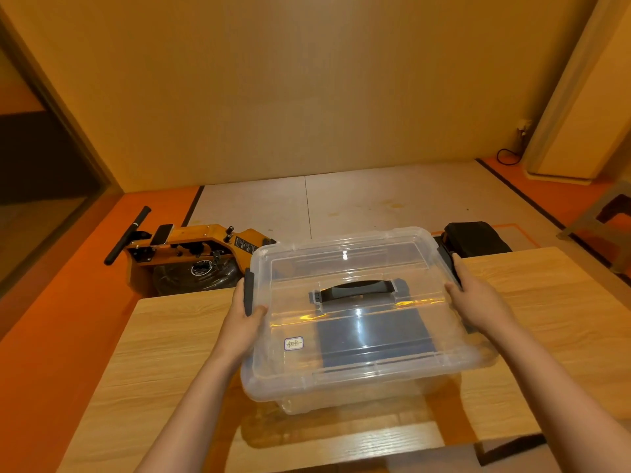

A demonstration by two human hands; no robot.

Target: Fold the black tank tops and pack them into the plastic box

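A clear plastic box [362,363] with its lid on stands on the wooden table [164,363]. The lid has a black carry handle [356,290] and a dark latch on each side. Dark folded fabric [372,336] shows through the lid, inside the box. My left hand [244,319] grips the box's left side at the left latch [248,291]. My right hand [473,302] grips the right side by the right latch [447,257]. The fingers of both hands are hidden under the rim.
An orange rowing machine [191,254] with a black bar lies on the floor beyond the table's left. A black cushion-like object [476,238] sits behind the table's far right edge. A stool [611,220] stands at far right.
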